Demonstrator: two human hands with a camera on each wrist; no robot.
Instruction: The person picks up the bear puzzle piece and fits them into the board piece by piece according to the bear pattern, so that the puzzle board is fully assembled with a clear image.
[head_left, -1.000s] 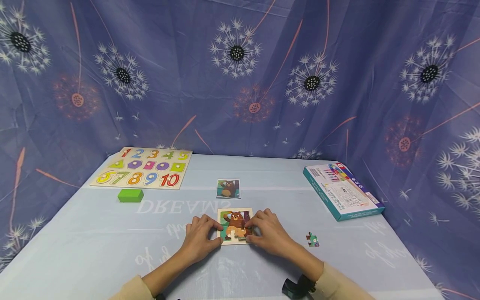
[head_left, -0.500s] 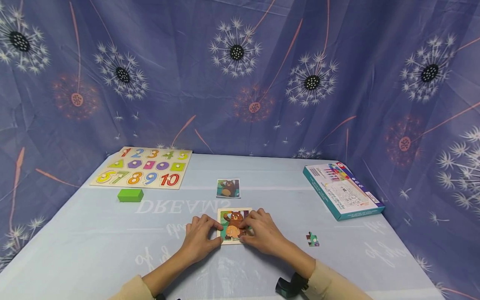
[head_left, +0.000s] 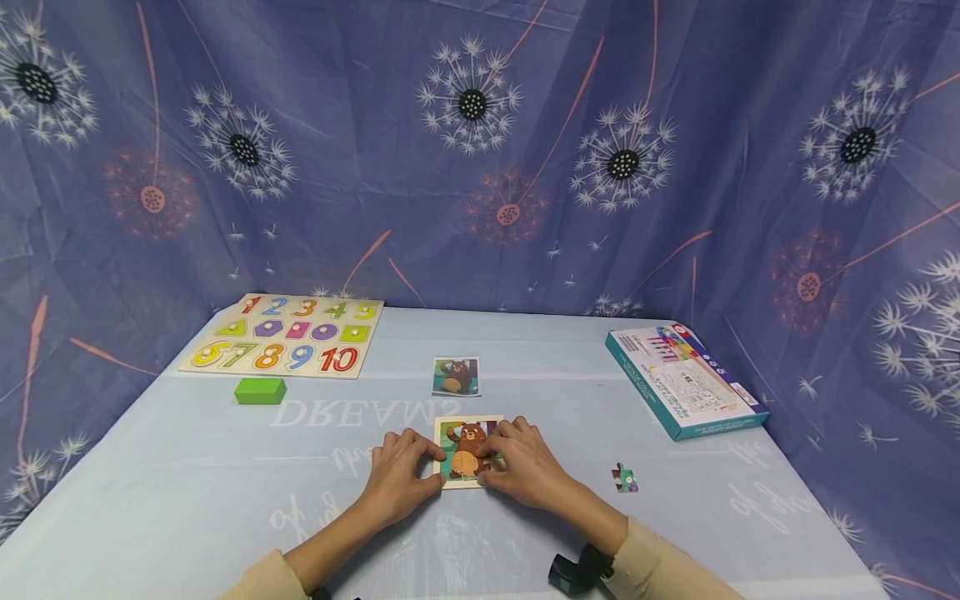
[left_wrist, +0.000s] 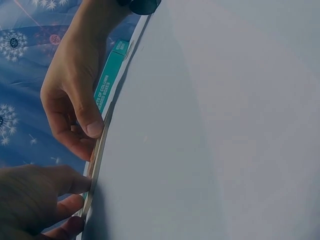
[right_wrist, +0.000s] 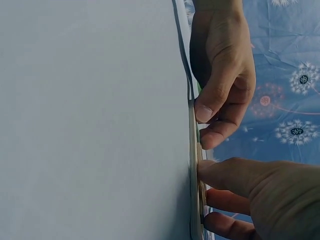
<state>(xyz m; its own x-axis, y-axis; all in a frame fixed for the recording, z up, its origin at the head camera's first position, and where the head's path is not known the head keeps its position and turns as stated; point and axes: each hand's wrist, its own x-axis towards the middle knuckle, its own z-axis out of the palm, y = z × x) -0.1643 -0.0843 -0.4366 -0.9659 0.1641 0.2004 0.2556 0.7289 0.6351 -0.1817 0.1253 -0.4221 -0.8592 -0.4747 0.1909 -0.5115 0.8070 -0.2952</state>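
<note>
A small bear jigsaw puzzle in a pale wooden tray [head_left: 438, 435] lies flat on the table in front of me. My left hand [head_left: 403, 471] holds the tray's left edge between thumb and fingers. On the lower right part of the picture, my right hand [head_left: 528, 467] pinches a puzzle piece, largely hidden under its fingers. The wrist views show the thin wooden tray edge-on [right_wrist: 193, 145], with both hands' fingers along it. One loose teal puzzle piece [head_left: 625, 478] lies to the right of my right hand. Behind the tray is a card [head_left: 456, 377] printed with the bear.
A wooden number board [head_left: 281, 336] lies at the back left, with a green block [head_left: 260, 391] in front of it. At the back right sits a teal-edged box [head_left: 686, 382]. A patterned blue curtain [head_left: 360, 150] rises behind the table.
My right hand has slid slightly left across the puzzle with the piece, and the pale gap at the picture's bottom is now covered. My left hand has stayed at the tray's edge.
</note>
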